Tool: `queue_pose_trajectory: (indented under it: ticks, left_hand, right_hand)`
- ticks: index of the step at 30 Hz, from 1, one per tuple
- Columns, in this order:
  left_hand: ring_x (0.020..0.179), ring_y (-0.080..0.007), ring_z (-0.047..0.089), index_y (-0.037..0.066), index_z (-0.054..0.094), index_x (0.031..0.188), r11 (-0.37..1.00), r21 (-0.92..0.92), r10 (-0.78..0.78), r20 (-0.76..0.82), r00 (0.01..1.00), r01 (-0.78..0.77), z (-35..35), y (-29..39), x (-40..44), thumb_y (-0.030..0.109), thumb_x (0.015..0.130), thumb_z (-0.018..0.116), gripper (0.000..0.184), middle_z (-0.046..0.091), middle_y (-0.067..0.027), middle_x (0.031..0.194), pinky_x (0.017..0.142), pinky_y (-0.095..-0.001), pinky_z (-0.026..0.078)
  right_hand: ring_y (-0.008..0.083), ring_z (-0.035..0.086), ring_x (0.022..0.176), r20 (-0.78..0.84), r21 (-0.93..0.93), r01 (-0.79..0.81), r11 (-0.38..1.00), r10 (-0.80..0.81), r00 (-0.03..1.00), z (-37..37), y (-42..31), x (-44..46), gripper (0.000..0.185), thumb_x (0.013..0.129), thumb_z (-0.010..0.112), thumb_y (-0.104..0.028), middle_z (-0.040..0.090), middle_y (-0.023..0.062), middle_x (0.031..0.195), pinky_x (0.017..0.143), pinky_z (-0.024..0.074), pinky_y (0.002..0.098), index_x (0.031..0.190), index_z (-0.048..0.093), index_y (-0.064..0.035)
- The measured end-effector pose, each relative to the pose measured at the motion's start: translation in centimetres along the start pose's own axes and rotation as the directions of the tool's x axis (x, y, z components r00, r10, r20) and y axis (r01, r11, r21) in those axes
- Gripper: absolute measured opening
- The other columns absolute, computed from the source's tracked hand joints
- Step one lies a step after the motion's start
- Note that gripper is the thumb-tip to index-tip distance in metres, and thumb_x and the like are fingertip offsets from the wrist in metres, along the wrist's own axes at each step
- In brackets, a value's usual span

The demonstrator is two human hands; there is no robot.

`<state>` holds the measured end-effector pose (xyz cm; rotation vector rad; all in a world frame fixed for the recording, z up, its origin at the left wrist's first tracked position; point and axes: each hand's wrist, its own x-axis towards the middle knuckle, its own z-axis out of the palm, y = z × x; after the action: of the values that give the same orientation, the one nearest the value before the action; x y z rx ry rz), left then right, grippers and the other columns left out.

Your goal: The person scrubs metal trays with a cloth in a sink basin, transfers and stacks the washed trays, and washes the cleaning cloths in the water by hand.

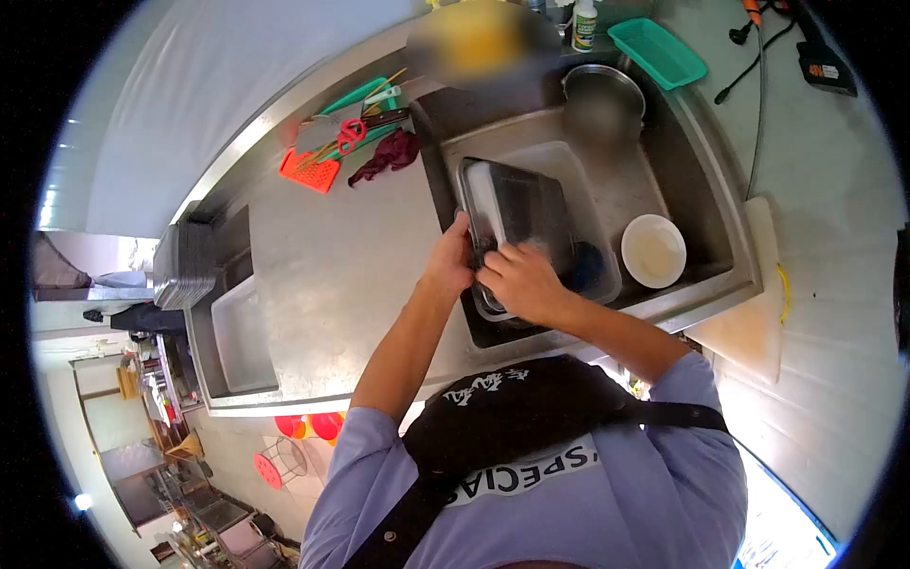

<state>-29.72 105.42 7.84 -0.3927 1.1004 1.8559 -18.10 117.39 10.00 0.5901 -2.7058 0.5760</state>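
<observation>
A shiny rectangular metal tray [526,204] is tilted over a translucent plastic tub [599,228] in the sink. My left hand [449,258] is closed on the tray's left rim, with the thumb up along the edge. My right hand [523,283] lies against the near part of the tray, its fingers curled in. Whatever these fingers hold, if anything, is hidden beneath them. Just right of that hand is a dark blue item [588,269], too unclear to name.
In the sink [654,171] are a white bowl [654,251] and a round metal pot [607,85]. A green basket [657,53] and a bottle [584,27] stand behind. Left on the steel counter [332,266] lie a cleaver [327,131], red scissors [352,136] and a maroon cloth [387,156].
</observation>
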Motion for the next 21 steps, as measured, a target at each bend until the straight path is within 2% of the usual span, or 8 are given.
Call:
queue_pose_trajectory:
  ticks: [4, 7, 8, 11, 14, 15, 17, 21]
  left_hand:
    - [0.103, -0.0269, 0.055, 0.003, 0.049, 0.12, 0.986, -0.089, 0.141, -0.006, 0.99, -0.141, 0.0, 0.4, 2.6, 0.038, 0.098, 0.037, 0.043, 0.056, -0.0137, 0.117, 0.094, -0.0419, 0.042]
    - [0.106, -0.0285, 0.054, 0.002, 0.048, 0.121, 0.976, -0.117, 0.166, -0.149, 0.975, -0.184, 0.0, 3.6, 2.2, 0.037, 0.099, 0.037, 0.043, 0.055, -0.0142, 0.118, 0.096, -0.0423, 0.042]
    - [0.107, -0.0287, 0.053, 0.002, 0.048, 0.122, 0.977, -0.082, 0.179, -0.167, 0.969, -0.195, 0.0, 4.4, 1.6, 0.037, 0.099, 0.036, 0.043, 0.055, -0.0144, 0.119, 0.097, -0.0426, 0.041]
    - [0.108, -0.029, 0.054, 0.002, 0.049, 0.121, 0.971, -0.01, 0.232, -0.219, 0.948, -0.24, -0.6, 6.6, -1.1, 0.036, 0.098, 0.036, 0.043, 0.055, -0.0148, 0.12, 0.097, -0.0431, 0.041]
    - [0.105, -0.0277, 0.056, 0.002, 0.052, 0.118, 0.959, 0.002, 0.274, -0.278, 0.921, -0.284, -1.8, 8.3, -4.6, 0.034, 0.098, 0.038, 0.04, 0.058, -0.0145, 0.117, 0.095, -0.042, 0.044]
    - [0.105, -0.0269, 0.056, 0.002, 0.053, 0.119, 0.954, 0.01, 0.288, -0.31, 0.906, -0.3, -2.2, 8.9, -6.0, 0.034, 0.098, 0.038, 0.041, 0.058, -0.0141, 0.116, 0.094, -0.041, 0.045]
    - [0.106, -0.0257, 0.055, 0.0, 0.046, 0.125, 0.877, 0.115, 0.48, -0.165, 0.861, -0.467, -4.0, 9.5, -8.6, 0.037, 0.098, 0.038, 0.047, 0.056, -0.0126, 0.117, 0.093, -0.0402, 0.044]
    - [0.079, -0.0158, 0.061, 0.001, 0.056, 0.107, 0.642, 0.397, 0.754, -0.176, 0.632, -0.656, -1.0, 8.2, -16.5, 0.034, 0.095, 0.048, 0.036, 0.062, -0.0059, 0.091, 0.071, -0.0308, 0.05]
  right_hand:
    - [0.0213, 0.053, 0.088, -0.185, -0.103, 0.068, 0.992, -0.086, 0.979, 0.4, -0.2, -4.1, 0.022, 0.074, 0.057, -0.015, 0.057, 0.0062, 0.098, 0.075, 0.0426, 0.0349, 0.094, 0.063, -0.0102]
    - [0.0229, 0.054, 0.091, -0.12, -0.158, -0.042, 0.987, 0.024, 0.992, 2.2, 2.2, -7.1, 0.024, 0.073, 0.057, -0.016, 0.057, 0.0066, 0.1, 0.077, 0.0428, 0.0354, 0.097, 0.063, -0.0111]
    - [0.0252, 0.054, 0.096, -0.071, -0.068, -0.164, 0.984, 0.159, 0.985, 3.0, 3.6, -8.1, 0.028, 0.073, 0.061, -0.019, 0.057, 0.0068, 0.103, 0.08, 0.0432, 0.037, 0.099, 0.061, -0.0114]
    - [0.0274, 0.055, 0.098, -0.162, -0.085, -0.363, 0.928, 0.346, 0.924, 5.3, 6.3, -10.1, 0.028, 0.073, 0.066, -0.023, 0.059, 0.0068, 0.102, 0.082, 0.0446, 0.0403, 0.099, 0.061, -0.0124]
    - [0.0285, 0.058, 0.098, 0.006, 0.208, -0.737, 0.643, 0.753, 0.658, 7.1, 9.8, -11.1, 0.031, 0.074, 0.069, -0.027, 0.061, 0.0076, 0.102, 0.082, 0.0461, 0.0425, 0.101, 0.061, -0.0133]
    - [0.0287, 0.058, 0.099, 0.077, 0.175, -0.788, 0.591, 0.79, 0.609, 7.5, 11.0, -11.3, 0.032, 0.075, 0.069, -0.027, 0.062, 0.008, 0.103, 0.083, 0.0465, 0.0425, 0.103, 0.061, -0.014]
    - [0.0292, 0.059, 0.099, 0.203, 0.09, -0.869, 0.487, 0.845, 0.495, 7.9, 13.5, -11.3, 0.034, 0.075, 0.069, -0.028, 0.063, 0.0087, 0.105, 0.083, 0.0473, 0.0426, 0.106, 0.061, -0.0154]
    - [0.0303, 0.06, 0.097, 0.395, 0.03, -0.768, 0.64, 0.698, 0.598, 8.5, 15.3, -10.1, 0.03, 0.076, 0.066, -0.026, 0.064, 0.0095, 0.103, 0.084, 0.048, 0.0417, 0.105, 0.063, -0.0162]
